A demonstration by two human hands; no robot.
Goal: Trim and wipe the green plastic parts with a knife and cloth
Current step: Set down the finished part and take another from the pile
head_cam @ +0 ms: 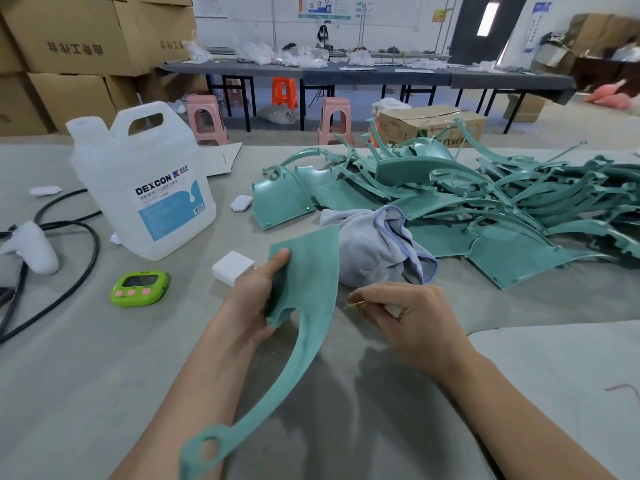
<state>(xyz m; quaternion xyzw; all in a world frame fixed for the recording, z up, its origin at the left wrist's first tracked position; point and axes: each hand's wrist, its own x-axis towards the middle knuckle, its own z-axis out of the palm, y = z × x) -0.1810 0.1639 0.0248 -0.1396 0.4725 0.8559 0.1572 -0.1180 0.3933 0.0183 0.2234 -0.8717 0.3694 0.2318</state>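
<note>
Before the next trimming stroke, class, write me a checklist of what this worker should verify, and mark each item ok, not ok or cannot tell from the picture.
1. Part secured: the left hand has a firm grip on the green plastic part, thumb on its face. Ok.
2. Tool in hand: the right hand pinches a thin yellowish knife near the part's edge. Ok.
3. Blade sharp and extended: too small to see. Cannot tell.
4. Left fingers out of the blade's path: they sit on the far side from the tool. Ok.
5. Cloth within reach: the grey cloth lies just behind the part. Ok.
6. Cleaning liquid jug capped: cannot tell.
</note>
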